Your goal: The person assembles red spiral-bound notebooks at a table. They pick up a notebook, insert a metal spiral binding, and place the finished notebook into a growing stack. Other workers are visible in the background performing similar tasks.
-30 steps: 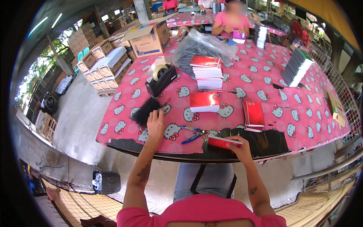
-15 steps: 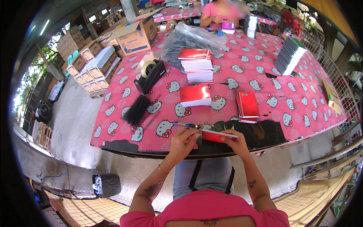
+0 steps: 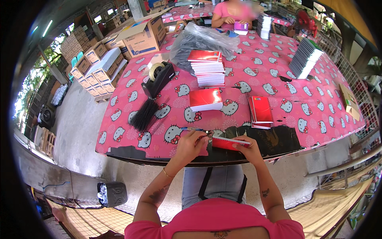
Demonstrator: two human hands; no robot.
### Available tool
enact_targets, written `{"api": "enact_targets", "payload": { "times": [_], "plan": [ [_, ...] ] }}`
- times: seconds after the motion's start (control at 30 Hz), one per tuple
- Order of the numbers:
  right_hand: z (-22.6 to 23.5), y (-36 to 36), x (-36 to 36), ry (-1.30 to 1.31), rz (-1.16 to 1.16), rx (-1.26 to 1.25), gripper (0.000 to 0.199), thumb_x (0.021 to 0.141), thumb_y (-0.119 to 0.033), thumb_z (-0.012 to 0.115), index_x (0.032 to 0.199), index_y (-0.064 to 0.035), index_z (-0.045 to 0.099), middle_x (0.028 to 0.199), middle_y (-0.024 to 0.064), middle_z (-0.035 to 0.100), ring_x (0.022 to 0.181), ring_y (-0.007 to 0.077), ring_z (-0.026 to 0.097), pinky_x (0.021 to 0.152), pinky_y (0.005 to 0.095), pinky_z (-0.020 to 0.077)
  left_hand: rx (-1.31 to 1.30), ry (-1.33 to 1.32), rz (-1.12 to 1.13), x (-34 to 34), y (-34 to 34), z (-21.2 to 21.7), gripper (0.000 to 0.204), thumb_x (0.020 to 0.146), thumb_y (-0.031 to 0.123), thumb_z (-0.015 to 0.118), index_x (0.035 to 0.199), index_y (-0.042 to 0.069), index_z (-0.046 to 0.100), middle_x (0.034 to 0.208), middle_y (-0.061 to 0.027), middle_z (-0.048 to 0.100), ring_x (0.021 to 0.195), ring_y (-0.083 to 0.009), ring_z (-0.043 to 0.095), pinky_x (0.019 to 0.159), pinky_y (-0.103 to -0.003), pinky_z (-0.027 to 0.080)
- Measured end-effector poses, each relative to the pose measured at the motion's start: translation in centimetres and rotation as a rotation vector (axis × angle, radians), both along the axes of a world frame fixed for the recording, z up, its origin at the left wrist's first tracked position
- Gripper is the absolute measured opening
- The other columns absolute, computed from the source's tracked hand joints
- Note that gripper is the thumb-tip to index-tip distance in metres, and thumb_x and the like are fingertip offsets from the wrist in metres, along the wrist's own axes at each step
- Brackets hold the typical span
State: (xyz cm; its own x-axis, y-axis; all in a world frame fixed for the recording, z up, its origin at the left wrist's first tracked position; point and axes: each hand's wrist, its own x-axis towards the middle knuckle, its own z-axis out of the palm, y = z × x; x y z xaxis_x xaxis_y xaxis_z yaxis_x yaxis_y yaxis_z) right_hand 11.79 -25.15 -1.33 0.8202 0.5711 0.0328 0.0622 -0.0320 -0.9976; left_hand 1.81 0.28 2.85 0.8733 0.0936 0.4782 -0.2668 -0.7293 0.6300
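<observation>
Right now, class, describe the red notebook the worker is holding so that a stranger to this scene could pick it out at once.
Start at the long table with the pink cartoon-cat cloth and come to its near edge, where dark tape patches the cloth. There the right hand holds a thin red notebook, with the left hand at its end. Unlike the other red notebooks, it lies in no stack.

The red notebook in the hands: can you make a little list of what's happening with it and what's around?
left hand: touching the spiral end of the red notebook
right hand: holding the notebook at the table edge
nearby: blue pen, black spiral combs, tape dispenser
table: pink cartoon-cat cloth
stacks: red notebooks
</observation>
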Motion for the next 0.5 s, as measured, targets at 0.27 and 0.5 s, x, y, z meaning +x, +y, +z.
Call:
{"api": "enact_targets", "payload": {
  "times": [0.27, 0.5],
  "plan": [
    [0.7, -0.1, -0.7, -0.115, 0.031, 0.029, 0.019, 0.088, -0.003, 0.073, 0.106, 0.0010, 0.070, 0.097, 0.0037, 0.070, 0.090, 0.0087, 0.060, 0.082, 0.0249, 0.0480, 0.066, 0.085, -0.296, 1.2, 0.9, 1.2, 0.033, 0.087, 0.017, 0.072, 0.116, 0.007, 0.061, 0.101, -0.0117, 0.064, 0.085, -0.0299, 0.064, 0.071, -0.040, 0.051],
    [1.9, 0.7, -2.9, -0.064, -0.145, 0.124, 0.018, 0.089, -0.004, 0.072, 0.106, 0.0014, 0.070, 0.092, 0.0026, 0.070, 0.084, 0.0064, 0.059, 0.076, 0.0236, 0.0486, 0.672, -0.035, 0.150, -0.7, -4.5, 1.5, 0.057, 0.094, 0.038, 0.063, 0.137, 0.001, 0.052, 0.148, -0.0211, 0.043, 0.138, -0.0385, 0.039, 0.110, -0.059, 0.028]
  ]
}}
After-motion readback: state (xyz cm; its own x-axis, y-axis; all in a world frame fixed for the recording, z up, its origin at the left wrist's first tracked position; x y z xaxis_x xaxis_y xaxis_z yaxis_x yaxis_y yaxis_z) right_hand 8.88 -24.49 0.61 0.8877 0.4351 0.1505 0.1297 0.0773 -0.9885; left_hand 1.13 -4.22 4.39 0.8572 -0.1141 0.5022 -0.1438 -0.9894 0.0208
